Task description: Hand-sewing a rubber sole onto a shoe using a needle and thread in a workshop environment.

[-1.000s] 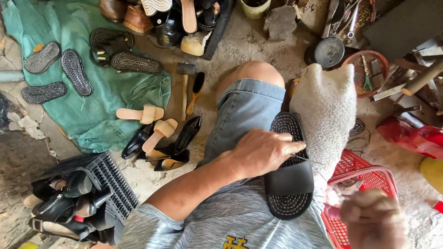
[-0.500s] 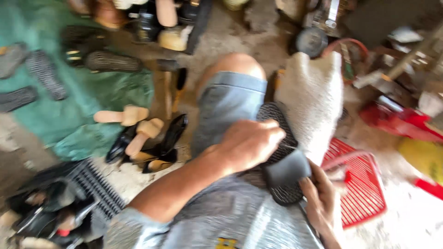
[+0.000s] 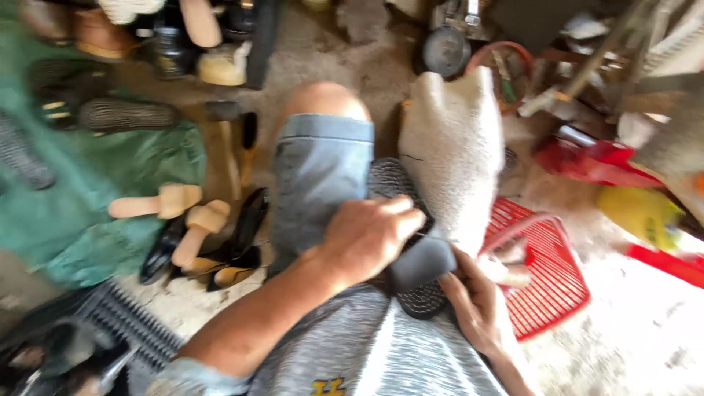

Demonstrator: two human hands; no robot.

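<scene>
- We see a black sandal (image 3: 411, 242) lying sole-up on our lap, between the denim-clad thigh (image 3: 319, 176) and a white fuzzy cloth (image 3: 455, 154) draped over the other leg.
- Our left hand (image 3: 370, 238) rests on top of the sandal's middle, fingers curled and pressed down on it; toe end sticks out past the knuckles toward the knee.
- Our right hand (image 3: 477, 304) comes up from below at the heel end, thumb and fingers gripping the sandal's wide strap.
- Left hand hides the sandal's midsection; exact contact under the palm we cannot tell.
- Whether a thread or tool is pinched in either hand: cannot tell, too blurred.
- Red plastic basket (image 3: 546, 271) just right of the right hand, partly behind it.
- Left of the thigh: black heeled shoes (image 3: 235, 242), tan wooden shoe forms (image 3: 180, 213), green tarp (image 3: 88, 198); all smeared by motion blur.
</scene>
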